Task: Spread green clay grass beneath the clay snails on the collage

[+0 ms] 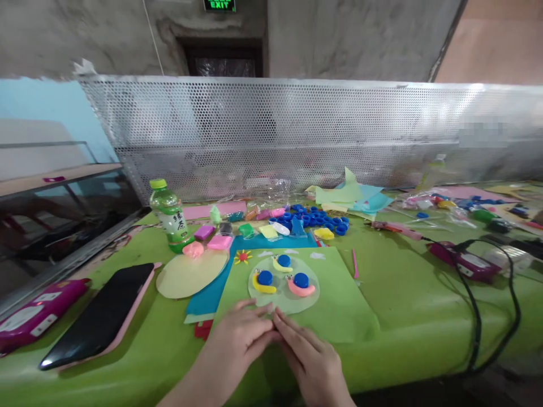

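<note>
My left hand [244,333] and my right hand [309,353] meet at the fingertips over the near edge of a light green paper sheet [339,305]. Their fingers are pressed together; anything small between them is hidden. Just beyond the fingertips lies a pale round paper [282,302] with three clay snails on it, each with a blue bottle-cap shell: a yellow snail [263,281], a pink snail [301,284] and a pale yellow snail [281,263]. A red and yellow clay sun [243,257] and white cloud shapes [317,255] decorate the sheet's far part.
Behind the sheet are packets of coloured clay [219,242] and a pile of blue bottle caps [318,217]. To the left stand a green tea bottle [169,217], a phone [102,311] and a purple power strip [40,314]. A pink tool [355,264] and black cable [473,305] lie right.
</note>
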`<act>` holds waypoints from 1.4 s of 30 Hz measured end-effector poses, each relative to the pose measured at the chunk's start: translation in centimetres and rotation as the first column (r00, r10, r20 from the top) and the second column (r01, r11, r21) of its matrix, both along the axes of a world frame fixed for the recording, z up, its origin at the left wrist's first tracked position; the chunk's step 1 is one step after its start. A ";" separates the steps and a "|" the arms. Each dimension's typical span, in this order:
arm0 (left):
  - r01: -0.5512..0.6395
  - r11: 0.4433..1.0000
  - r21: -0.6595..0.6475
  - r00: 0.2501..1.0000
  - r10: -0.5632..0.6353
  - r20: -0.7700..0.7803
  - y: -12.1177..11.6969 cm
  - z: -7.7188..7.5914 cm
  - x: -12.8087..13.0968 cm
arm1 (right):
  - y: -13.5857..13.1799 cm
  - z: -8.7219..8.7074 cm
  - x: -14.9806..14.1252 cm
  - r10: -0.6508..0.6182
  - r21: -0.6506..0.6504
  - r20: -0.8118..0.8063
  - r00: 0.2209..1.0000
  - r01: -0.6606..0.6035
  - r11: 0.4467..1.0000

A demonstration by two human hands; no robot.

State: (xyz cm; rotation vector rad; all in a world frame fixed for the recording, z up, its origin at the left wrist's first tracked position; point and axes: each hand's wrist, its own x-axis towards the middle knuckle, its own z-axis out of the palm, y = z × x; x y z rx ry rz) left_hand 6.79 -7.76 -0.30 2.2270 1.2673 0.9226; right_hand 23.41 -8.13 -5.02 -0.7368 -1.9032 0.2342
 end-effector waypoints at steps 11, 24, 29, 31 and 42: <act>-0.215 0.871 0.442 0.975 0.220 0.042 0.7 -2.9 1.6 | 3.4 2.1 3.0 0.041 -0.335 -0.050 0.998 -0.056 0.941; -0.009 0.650 0.760 0.974 0.179 -0.141 0.1 -1.0 3.2 | 2.9 3.2 3.4 0.153 -0.688 -0.402 0.903 -0.408 0.600; -0.053 0.631 0.774 0.971 0.214 -0.109 0.3 -1.3 4.0 | 3.0 2.7 2.3 0.040 -0.674 -0.434 0.900 -0.354 0.649; -0.077 0.635 0.769 0.973 0.214 -0.080 0.3 -1.1 3.7 | 3.1 2.5 2.8 -0.034 -0.654 -0.421 0.907 -0.277 0.704; -0.247 0.938 0.242 0.953 0.280 -0.113 5.0 2.8 -3.6 | 10.6 2.6 11.9 -0.314 -0.301 0.085 0.945 0.325 0.897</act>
